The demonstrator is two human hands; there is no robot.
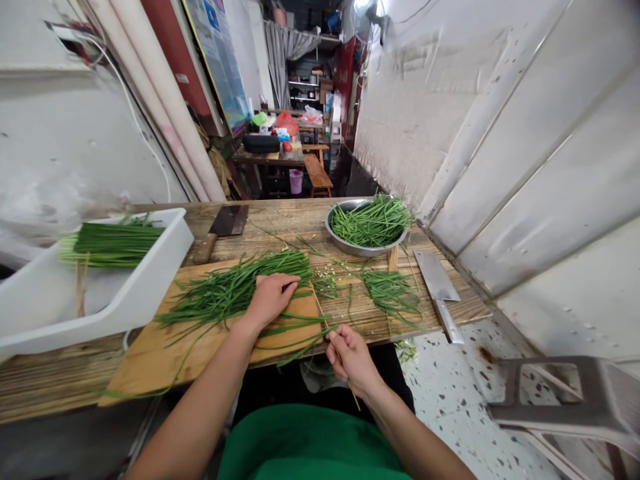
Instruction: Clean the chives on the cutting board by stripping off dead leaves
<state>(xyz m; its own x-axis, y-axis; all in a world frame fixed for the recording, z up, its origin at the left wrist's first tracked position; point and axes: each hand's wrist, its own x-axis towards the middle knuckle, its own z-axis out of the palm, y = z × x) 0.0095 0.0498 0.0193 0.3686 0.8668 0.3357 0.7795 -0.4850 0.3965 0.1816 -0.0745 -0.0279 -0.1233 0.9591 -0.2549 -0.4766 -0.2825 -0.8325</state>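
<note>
A pile of green garlic chives lies across a wooden cutting board. My left hand is on top of the pile's right part, its fingers closed over the stalks. Just right of the board's edge, my right hand pinches a thin straw-coloured strand, whose lower end sticks out below the palm. A few loose chive blades stretch from the pile towards its fingertips; whether they are also gripped is unclear. Small pale trimmings lie beside the pile.
A metal bowl heaped with chives stands at the back right. Near it are a smaller chive bunch and a cleaver, its handle over the table edge. Another dark-bladed cleaver lies behind the board. A white tub holds tied chives. A stool stands right.
</note>
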